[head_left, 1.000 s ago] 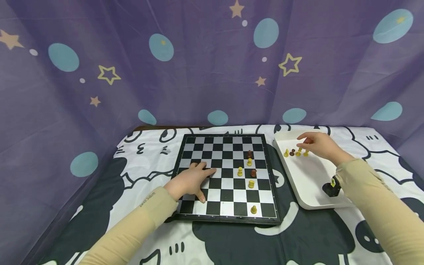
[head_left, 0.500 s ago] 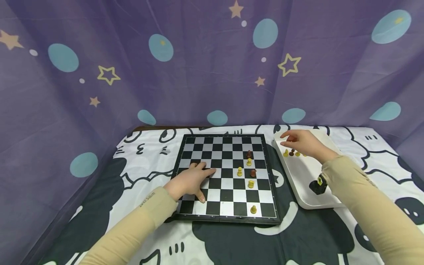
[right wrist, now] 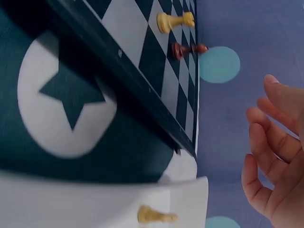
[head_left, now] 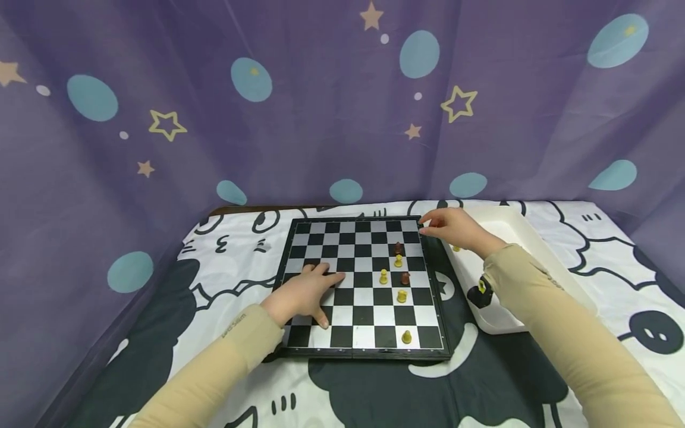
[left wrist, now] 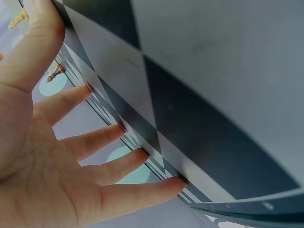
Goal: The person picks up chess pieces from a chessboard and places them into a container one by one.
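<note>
My left hand (head_left: 305, 294) rests on the left part of a black-and-white chessboard (head_left: 374, 353), fingers spread. In the left wrist view its fingertips (left wrist: 137, 156) touch the squares. My right hand (head_left: 457, 230) hovers above the gap between the board's far right corner and a white tray (head_left: 497, 329). Its fingers are loosely bent, with nothing visible between thumb and fingertips in the right wrist view. Several yellow chess pieces (head_left: 402, 295) and two reddish-brown pieces (head_left: 405, 278) stand on the board's right side. A yellow piece (right wrist: 154, 215) shows in the tray; others there are hidden by my right arm.
The table is covered with a black-and-white cartoon cloth (head_left: 385, 392). A purple curtain (head_left: 321, 119) with stars and ovals hangs behind and at the left. The tray stands right of the board, and a black device (head_left: 480, 293) sits on my right wrist.
My right hand has moved left, from above the pieces in the tray to the board's far right corner. My left hand stays on the board. The head view has shifted slightly.
</note>
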`<state>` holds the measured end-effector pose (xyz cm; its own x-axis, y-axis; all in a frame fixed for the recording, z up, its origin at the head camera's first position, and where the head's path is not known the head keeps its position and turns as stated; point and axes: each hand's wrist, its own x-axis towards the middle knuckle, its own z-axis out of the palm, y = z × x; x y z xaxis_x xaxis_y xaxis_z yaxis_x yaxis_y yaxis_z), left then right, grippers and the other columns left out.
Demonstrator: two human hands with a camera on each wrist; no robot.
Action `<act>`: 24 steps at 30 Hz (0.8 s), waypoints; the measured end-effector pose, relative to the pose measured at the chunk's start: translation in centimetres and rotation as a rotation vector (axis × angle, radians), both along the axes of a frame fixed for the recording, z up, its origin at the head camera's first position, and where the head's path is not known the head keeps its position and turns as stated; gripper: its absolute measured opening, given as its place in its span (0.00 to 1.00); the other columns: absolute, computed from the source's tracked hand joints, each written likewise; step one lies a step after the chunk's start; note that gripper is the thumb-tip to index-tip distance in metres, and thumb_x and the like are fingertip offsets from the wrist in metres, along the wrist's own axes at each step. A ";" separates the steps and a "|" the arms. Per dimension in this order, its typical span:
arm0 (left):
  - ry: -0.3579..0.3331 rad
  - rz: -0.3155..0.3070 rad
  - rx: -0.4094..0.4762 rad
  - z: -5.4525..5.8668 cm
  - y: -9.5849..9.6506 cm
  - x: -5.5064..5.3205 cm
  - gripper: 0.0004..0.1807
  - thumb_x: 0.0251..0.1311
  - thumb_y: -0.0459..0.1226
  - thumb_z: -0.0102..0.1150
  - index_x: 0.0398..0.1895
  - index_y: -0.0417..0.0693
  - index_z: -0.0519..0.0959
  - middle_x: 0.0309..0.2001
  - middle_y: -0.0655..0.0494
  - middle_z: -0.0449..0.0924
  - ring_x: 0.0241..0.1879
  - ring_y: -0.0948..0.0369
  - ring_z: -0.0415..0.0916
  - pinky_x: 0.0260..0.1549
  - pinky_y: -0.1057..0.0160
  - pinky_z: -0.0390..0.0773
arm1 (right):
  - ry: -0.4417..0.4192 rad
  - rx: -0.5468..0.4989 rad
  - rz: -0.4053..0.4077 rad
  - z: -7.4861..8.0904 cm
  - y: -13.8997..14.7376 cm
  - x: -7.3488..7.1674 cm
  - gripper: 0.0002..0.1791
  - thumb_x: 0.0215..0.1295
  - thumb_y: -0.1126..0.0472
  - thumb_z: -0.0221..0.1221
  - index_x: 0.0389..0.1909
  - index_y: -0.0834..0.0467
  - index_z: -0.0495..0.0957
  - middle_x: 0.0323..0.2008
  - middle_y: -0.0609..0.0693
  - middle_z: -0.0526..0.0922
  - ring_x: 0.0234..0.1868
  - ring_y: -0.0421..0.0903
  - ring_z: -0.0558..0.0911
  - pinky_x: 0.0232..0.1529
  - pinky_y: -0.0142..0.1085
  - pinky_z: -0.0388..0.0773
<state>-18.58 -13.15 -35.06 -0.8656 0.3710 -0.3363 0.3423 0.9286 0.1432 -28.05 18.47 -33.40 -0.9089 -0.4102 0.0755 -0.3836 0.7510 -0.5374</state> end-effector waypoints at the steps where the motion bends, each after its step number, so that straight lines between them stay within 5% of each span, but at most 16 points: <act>1: -0.002 0.003 0.004 0.0 0.0 0.1 0.57 0.31 0.46 0.79 0.71 0.58 0.61 0.71 0.44 0.55 0.68 0.42 0.53 0.59 0.45 0.68 | 0.001 0.000 0.009 -0.2 -0.3 -0.1 0.18 0.63 0.57 0.60 0.50 0.64 0.79 0.29 0.57 0.82 0.20 0.43 0.70 0.24 0.34 0.69; 10: 0.010 -0.004 0.024 0.2 -0.1 0.2 0.56 0.31 0.45 0.79 0.71 0.56 0.62 0.70 0.43 0.55 0.67 0.41 0.54 0.58 0.44 0.69 | 0.006 -0.046 0.046 -1.5 -2.0 -0.1 0.15 0.61 0.60 0.62 0.46 0.64 0.82 0.24 0.52 0.79 0.22 0.43 0.68 0.25 0.34 0.66; 24: 0.011 -0.009 0.013 0.0 -0.1 0.1 0.56 0.31 0.46 0.79 0.71 0.56 0.62 0.70 0.43 0.56 0.66 0.42 0.55 0.58 0.46 0.70 | -0.038 -0.015 0.075 -2.9 -3.3 -0.6 0.16 0.62 0.61 0.61 0.48 0.66 0.80 0.29 0.54 0.83 0.26 0.42 0.73 0.29 0.34 0.70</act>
<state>-18.46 -13.30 -35.08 -0.8659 0.3828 -0.3221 0.3522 0.9237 0.1510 -28.64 15.22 -36.31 -0.8778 -0.4766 0.0485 -0.4179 0.7123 -0.5639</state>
